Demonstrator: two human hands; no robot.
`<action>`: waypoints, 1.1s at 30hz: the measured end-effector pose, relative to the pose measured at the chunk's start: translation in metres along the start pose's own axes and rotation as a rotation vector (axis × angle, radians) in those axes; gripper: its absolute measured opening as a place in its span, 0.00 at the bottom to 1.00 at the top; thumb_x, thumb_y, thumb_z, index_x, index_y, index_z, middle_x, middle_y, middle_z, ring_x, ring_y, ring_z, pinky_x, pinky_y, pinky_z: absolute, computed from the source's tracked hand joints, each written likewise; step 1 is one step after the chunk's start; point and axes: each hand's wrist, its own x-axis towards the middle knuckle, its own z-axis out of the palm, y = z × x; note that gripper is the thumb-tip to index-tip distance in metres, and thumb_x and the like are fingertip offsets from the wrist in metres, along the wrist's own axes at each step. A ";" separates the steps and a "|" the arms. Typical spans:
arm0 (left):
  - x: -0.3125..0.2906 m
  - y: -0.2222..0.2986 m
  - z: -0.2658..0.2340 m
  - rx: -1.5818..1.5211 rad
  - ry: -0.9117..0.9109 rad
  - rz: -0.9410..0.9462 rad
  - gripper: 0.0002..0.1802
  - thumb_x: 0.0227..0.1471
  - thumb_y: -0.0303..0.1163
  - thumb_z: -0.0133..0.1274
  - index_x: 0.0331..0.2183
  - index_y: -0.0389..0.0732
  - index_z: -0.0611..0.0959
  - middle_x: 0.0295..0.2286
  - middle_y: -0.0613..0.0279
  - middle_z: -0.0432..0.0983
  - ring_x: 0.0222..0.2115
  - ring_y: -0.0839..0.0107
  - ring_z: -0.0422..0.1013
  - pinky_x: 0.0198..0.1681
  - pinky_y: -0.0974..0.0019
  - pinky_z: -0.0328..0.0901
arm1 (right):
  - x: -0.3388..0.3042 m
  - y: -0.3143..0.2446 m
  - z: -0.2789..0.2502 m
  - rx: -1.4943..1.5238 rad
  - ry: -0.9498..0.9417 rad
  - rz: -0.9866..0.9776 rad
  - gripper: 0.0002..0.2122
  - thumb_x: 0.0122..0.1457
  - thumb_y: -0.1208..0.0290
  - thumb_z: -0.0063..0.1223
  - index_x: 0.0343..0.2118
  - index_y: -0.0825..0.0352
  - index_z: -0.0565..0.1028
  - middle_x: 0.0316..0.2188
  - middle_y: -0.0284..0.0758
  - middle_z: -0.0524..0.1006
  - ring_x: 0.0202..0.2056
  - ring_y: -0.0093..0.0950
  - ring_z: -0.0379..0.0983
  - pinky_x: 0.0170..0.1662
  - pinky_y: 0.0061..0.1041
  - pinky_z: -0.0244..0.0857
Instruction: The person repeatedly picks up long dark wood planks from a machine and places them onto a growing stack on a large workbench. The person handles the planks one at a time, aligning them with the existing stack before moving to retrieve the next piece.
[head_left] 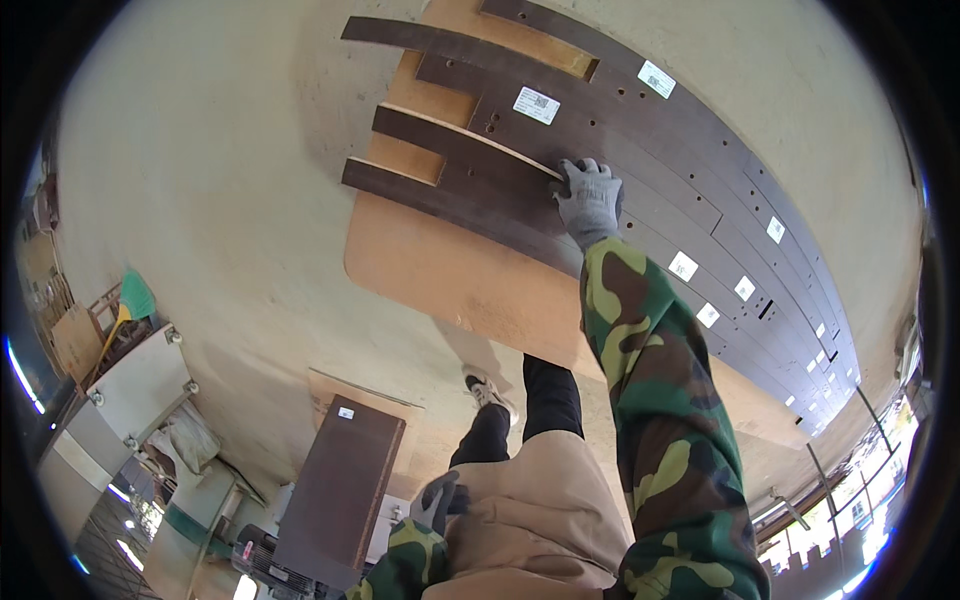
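Note:
My right hand (590, 200), in a grey glove, reaches forward to the dark brown boards. Its bent fingers grip the pale long edge of one narrow board (450, 137), near the middle of the layout. Around it, several brown boards (650, 150) lie side by side, with drilled holes and white labels; their left ends are staggered. Close to my body, my left hand (435, 500), also gloved in grey, hangs beside the tan apron (540, 490). Its fingers are loosely bent and apart, and I see nothing in them.
Beneath the boards is a light brown sheet (440, 265). A separate dark panel (340, 480) is at lower left, near a motor (265, 560). Farther left are a white wheeled panel (130, 380) and a broom with green bristles (137, 295). My shoe (490, 392) stands on the floor.

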 end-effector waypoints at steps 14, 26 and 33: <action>0.212 0.311 0.003 0.200 -0.040 0.897 0.27 0.56 0.23 0.44 0.56 0.34 0.58 0.56 0.52 0.54 0.56 0.63 0.54 0.57 0.63 0.55 | -0.019 0.004 0.018 0.167 0.023 0.121 0.36 0.44 0.61 0.59 0.58 0.55 0.58 0.56 0.38 0.60 0.55 0.41 0.55 0.55 0.42 0.50; 0.311 0.480 0.062 0.744 0.144 1.068 0.28 0.49 0.52 0.54 0.39 0.35 0.76 0.32 0.60 0.74 0.39 0.70 0.66 0.42 0.66 0.62 | -0.041 -0.014 0.043 0.337 0.286 0.277 0.30 0.54 0.63 0.47 0.60 0.62 0.55 0.61 0.37 0.53 0.61 0.41 0.46 0.62 0.41 0.38; 0.297 0.439 0.086 1.470 0.687 1.417 0.37 0.43 0.49 0.56 0.52 0.43 0.66 0.50 0.39 0.57 0.50 0.46 0.56 0.50 0.44 0.52 | -0.046 -0.021 0.056 -0.006 0.295 0.251 0.30 0.56 0.65 0.42 0.62 0.60 0.50 0.63 0.40 0.49 0.62 0.41 0.44 0.62 0.41 0.38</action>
